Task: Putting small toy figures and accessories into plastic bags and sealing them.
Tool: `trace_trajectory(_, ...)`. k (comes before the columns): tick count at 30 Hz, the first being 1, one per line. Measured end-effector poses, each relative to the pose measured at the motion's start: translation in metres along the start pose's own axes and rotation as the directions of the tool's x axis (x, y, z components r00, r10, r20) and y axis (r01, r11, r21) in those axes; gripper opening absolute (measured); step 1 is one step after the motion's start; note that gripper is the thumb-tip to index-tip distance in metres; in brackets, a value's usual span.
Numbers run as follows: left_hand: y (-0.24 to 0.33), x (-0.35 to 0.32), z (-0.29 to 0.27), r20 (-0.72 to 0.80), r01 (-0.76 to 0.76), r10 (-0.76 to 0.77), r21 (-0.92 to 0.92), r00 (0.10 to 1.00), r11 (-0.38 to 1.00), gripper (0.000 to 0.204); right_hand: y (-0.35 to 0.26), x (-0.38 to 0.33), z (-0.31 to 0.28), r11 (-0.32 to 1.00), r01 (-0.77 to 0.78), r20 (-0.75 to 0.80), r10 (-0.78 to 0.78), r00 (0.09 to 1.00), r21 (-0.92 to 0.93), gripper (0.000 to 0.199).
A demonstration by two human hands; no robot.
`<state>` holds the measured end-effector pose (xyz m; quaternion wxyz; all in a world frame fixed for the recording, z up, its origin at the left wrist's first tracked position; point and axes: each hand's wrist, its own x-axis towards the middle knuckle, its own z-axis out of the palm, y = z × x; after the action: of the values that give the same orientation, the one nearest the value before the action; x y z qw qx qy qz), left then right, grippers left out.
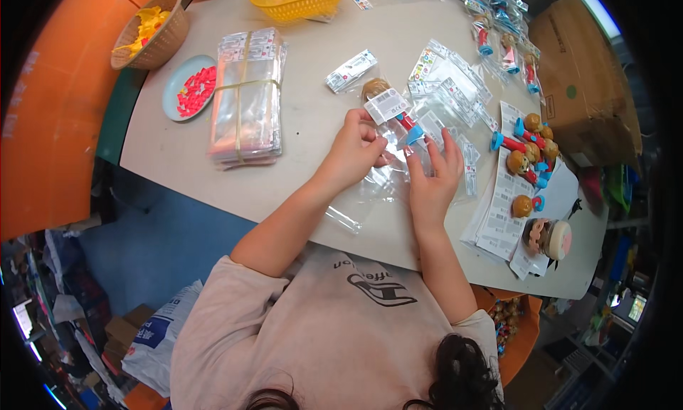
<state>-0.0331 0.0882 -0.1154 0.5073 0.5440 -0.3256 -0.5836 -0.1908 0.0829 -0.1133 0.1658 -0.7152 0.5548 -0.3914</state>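
My left hand [353,152] is closed, its curled fingers pinching the edge of a clear plastic bag [380,186]. On the other side of the bag, my right hand [435,174] has its fingers spread, the thumb and fingertips at the plastic. Between the hands lies a toy with a round brown head [374,88], a red stem and a blue base [415,135]. A white printed label [386,105] covers part of it. Whether the toy is fully inside the bag, I cannot tell. Loose clear bags with printed headers [455,83] lie just beyond my right hand.
A banded bag stack [245,100], a plate of pink-red pieces [193,90] and a basket of yellow pieces [153,29] stand left. A yellow basket [295,1] sits at the back. At right are loose toys [530,150], label sheets [498,218], a jar [558,239] and a cardboard box [587,76].
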Motion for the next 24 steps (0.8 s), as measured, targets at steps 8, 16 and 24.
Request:
trace_trajectory(8, 0.001, -0.001, -0.002, 0.011, -0.025, 0.025, 0.000, 1.000, 1.000, 0.040, -0.002, 0.007, 0.004, 0.993, -0.068, 0.002, 0.068, 0.998, 0.092, 0.021)
trace_trajectory(16, -0.003, -0.001, -0.006, 0.022, -0.046, 0.045, 0.031, 0.999, 0.998, 0.040, -0.006, 0.005, 0.011, 1.000, -0.026, -0.028, 0.026, 0.999, -0.002, 0.024)
trace_trajectory(24, -0.004, -0.002, -0.008, 0.030, -0.082, 0.081, 0.053, 0.996, 0.995, 0.037, -0.008, 0.000, 0.014, 0.974, 0.137, 0.062, -0.128, 0.990, -0.182, 0.036)
